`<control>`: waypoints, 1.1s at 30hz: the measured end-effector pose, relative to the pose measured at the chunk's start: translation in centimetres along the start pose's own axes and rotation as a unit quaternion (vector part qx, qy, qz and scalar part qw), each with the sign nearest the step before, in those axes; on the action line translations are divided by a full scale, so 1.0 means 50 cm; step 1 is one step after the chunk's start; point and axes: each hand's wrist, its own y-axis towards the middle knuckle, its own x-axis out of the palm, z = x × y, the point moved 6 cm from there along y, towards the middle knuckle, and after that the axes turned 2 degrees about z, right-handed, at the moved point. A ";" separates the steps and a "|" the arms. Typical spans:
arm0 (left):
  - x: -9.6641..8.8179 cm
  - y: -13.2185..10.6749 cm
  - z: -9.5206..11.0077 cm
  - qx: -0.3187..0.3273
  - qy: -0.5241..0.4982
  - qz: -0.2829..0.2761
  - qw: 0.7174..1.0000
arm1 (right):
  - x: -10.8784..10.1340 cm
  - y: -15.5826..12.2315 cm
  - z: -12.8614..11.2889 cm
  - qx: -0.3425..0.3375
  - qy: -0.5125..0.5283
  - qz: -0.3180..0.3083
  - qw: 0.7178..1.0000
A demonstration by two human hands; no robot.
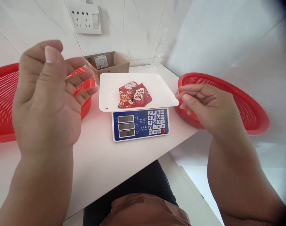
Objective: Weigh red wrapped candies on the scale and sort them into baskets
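Raised at the left, my left hand (48,91) is open, its fingers apart and bent, with nothing visible in it. My right hand (204,105) is by the right corner of the white weighing tray (110,89). Its thumb and fingers are drawn together; anything between them is too small to make out, and I cannot tell whether the fingertips touch the tray. Several small red snack packets (135,94) with Chinese print lie in a pile on the tray. Below it is the blue-faced digital scale (141,125), its displays lit with digits that are partly hard to read.
Red mesh baskets stand on both sides, the left basket (3,100) behind my left hand and the right basket (246,114) beyond my right. A cardboard box (120,62) and a clear plastic bottle (159,51) stand by the wall, under a socket panel (86,18).
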 end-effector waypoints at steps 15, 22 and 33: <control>0.026 -0.019 -0.009 -0.044 -0.012 -0.008 0.999 | 0.074 0.005 -0.028 0.031 0.033 -0.108 0.993; 0.031 -0.019 -0.020 -0.062 0.000 -0.012 0.998 | 0.099 0.000 -0.012 0.037 0.050 -0.138 0.988; 0.022 -0.023 -0.003 0.009 0.097 -0.004 0.995 | 0.127 -0.048 0.043 0.054 0.027 -0.172 0.983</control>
